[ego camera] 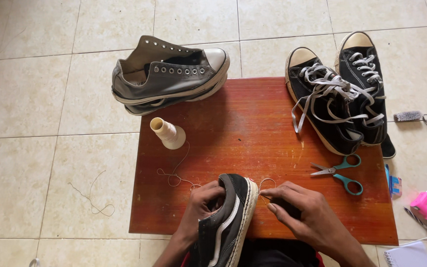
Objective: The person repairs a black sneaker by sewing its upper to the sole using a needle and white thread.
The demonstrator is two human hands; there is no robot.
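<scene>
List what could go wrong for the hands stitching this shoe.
1. The right hand pinches thread at the sole edge of the black shoe, close to the left hand gripping inside it; a slip could prick a finger.
2. Loose thread loops back to the spool; it may tangle or tip the spool.
3. The scissors lie open nearby.

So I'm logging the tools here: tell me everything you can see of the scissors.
The scissors have teal plastic loop handles and slim metal blades, parted slightly. They lie flat on the reddish wooden board, blades pointing left, right of the middle, just below the black laced sneakers. Nothing touches them; the right hand is nearest.
</scene>
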